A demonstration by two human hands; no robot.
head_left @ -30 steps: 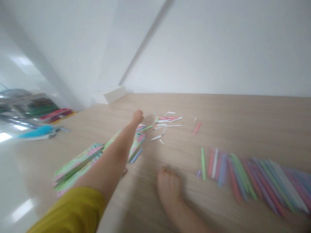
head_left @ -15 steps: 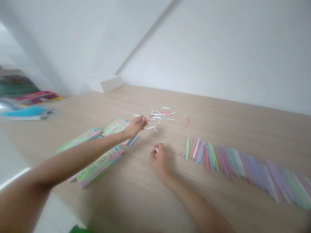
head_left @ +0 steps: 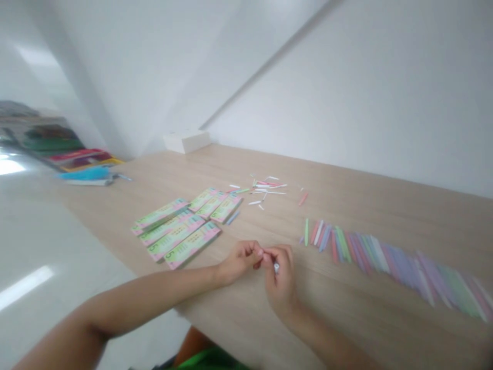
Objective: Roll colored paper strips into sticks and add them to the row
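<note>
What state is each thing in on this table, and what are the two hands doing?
Left hand: fingers curled, fingertips meeting the right hand's.
Right hand: curled around a white piece, which is mostly hidden.
Printed packs: lying flat, some overlapping; open or closed, cannot tell.
Coloured sticks: laid side by side in a long row.
Thin white sticks: scattered loosely.
White box: resting near the wall.

The printed boxes are green and pink. Right of the boxes, the piece in the right hand shows white; the sticks mix green, red, white, blue and purple.
</note>
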